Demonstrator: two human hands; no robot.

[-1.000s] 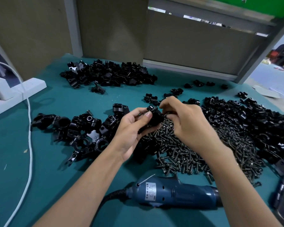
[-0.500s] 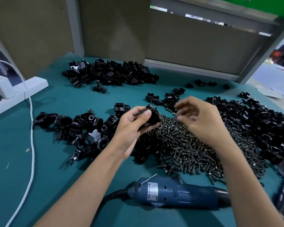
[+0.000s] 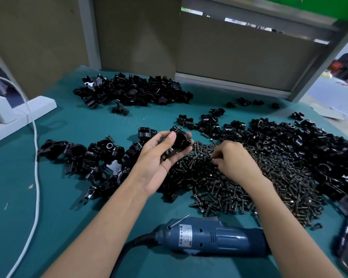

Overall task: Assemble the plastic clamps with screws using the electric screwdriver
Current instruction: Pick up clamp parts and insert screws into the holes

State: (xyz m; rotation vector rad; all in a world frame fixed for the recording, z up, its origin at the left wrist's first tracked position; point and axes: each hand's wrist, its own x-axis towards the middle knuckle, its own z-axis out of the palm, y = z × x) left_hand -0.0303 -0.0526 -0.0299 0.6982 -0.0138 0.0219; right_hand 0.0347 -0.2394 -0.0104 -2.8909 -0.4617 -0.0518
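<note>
- Gripping a black plastic clamp (image 3: 180,140), the left hand (image 3: 159,157) holds it just above the screw pile (image 3: 259,183).
- Beside it, the right hand (image 3: 235,159) curls fingertips into the pile; whether a screw is pinched, I cannot tell.
- This clamp is likely light, stiff and smooth: hold its body, screw hole free.
- Nearest the person lies the electric screwdriver (image 3: 213,236); bare mat (image 3: 48,197) opens leftward.

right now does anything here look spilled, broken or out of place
Nothing looks broken. The dark metal screws lie in a loose heap on the teal mat; one stray screw sits apart by the black plastic clamps on the left.
</note>
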